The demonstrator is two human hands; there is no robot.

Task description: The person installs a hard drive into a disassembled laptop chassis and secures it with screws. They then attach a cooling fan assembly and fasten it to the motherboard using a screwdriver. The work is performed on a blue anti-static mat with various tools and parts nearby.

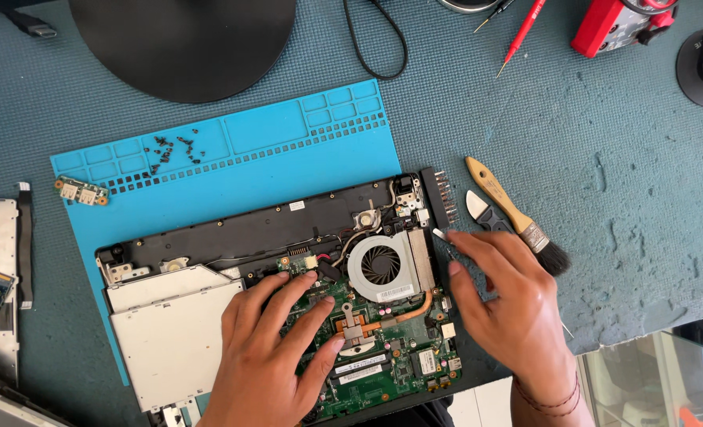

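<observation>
Electronics repair workshop. Opened laptop (288, 300) w/ bare green circuit board (391, 348) & cooling fan (380, 265) lies on a blue silicone repair mat (233, 158) w/ small compartments; loose black screws (173, 150) sorted in one. Worn teal surface (628, 198) carries bench tools: wooden-handled brush (517, 215), rack of screwdriver bits (440, 194), red meter (612, 24) w/ red probe (523, 33), plus a small removed board (81, 190).

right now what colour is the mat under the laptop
Bright blue mat, clearest in the head view.
</observation>
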